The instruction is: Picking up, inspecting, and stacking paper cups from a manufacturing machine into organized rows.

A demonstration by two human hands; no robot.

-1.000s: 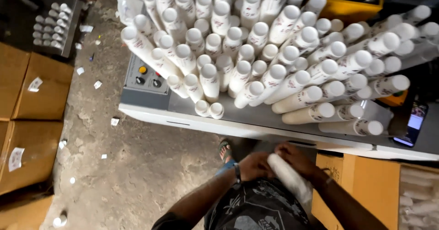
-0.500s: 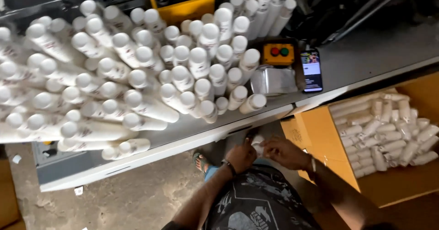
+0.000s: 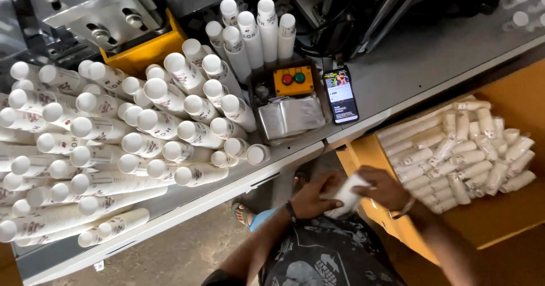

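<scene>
Both hands, left hand & right hand, grip 1 white cup stack over the lap, beside the cardboard box (already part full). Risk: a loose grip lets the stack slip to the floor, or an elbow knocks the bench stacks.

We see even, soft daylight across the scene, brightest on the white cup bases and the pale grey worktop, with no hard glare. The machine parts at the top sit in deep shadow and lose detail. The phone screen glows. Shadows under the worktop edge are soft. Both hands and the white stack between them are slightly motion-blurred. The wide lens bends lines toward the edges, and the bottom corners are dim.
</scene>
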